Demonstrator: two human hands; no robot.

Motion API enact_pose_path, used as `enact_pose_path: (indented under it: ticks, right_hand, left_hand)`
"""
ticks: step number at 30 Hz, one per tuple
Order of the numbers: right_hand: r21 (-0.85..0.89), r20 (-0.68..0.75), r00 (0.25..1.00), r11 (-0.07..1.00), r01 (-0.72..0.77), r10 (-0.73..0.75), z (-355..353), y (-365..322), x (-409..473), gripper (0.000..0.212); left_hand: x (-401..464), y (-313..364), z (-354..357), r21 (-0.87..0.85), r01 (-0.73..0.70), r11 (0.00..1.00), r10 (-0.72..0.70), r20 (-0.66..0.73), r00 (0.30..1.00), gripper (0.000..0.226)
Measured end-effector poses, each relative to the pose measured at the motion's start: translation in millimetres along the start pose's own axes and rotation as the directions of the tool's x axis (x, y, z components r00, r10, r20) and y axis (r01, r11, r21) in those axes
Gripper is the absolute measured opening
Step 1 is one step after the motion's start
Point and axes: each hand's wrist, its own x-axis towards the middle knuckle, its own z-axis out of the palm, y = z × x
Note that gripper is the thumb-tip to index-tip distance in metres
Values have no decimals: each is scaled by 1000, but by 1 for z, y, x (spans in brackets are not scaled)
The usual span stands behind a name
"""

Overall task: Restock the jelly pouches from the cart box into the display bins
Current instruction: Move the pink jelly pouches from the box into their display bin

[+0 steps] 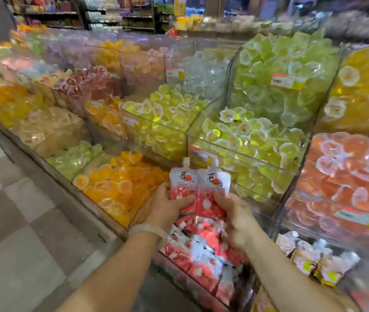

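below the fingers a clear bin (pixel 180 270) is filled with red pouches (pixel 203 251); two pouches (pixel 199 185) are clamped between left hand (pixel 165 207) and right hand (pixel 235 213).

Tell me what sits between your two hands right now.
Two red-and-white jelly pouches, side by side, gripped by left hand and right hand, in the head view.
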Motion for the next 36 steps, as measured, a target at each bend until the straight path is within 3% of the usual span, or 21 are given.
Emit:
enact_pose_path:
  ticks: [6,8,10,12,16,21,23,25,26,28,29,33,36]
  right_hand:
    - [50,-336,937,992,119,-96,-24,4,17,14]
    - [35,-469,878,991,126,-95,-25,13,25,22]
    - [23,-577,811,991,131,-94,-25,25,31,26]
    - [16,-662,745,992,124,-82,-24,39,34,26]
    - [29,-712,702,998,62,-23,-14,61,29,24]
    - [46,-734,679,999,14,24,-11,79,31,6]
    - [44,-738,674,999,11,26,-12,80,34,8]
    - [50,-742,669,999,6,33,-14,82,37,13]
    - [49,-746,665,999,1,36,-15,84,37,16]
    - [39,-765,642,999,-18,42,-20,88,37,20]
    - [41,-773,633,999,-23,46,-23,91,36,20]
    - [77,-781,620,997,-22,74,-34,95,33,14]
    - [72,-778,622,996,-58,93,-40,95,30,14]
  left_hand:
    - [52,-9,23,202,24,979,-63,190,980,48]
    - [68,-10,19,250,37,968,-97,231,968,40]
    - [80,-11,14,246,37,969,-106,274,956,19]
    - [86,-16,8,283,68,957,-157,303,940,26]
    - [99,-37,-13,368,148,918,-269,303,914,17]
    - [119,-59,-18,428,169,888,-295,246,923,7]
    - [122,-67,-15,473,194,860,-324,211,922,26]
    - [118,-68,-14,673,134,727,-315,154,936,54]
    - [115,-69,-16,818,35,575,-264,145,953,64]
    - [104,-65,-19,936,-217,278,-184,273,944,73]
    - [99,-62,-19,932,-299,205,-187,338,922,73]
    - [92,-62,-14,904,-423,60,-308,420,853,73]
    - [93,-68,-14,909,-412,57,-318,408,856,83]
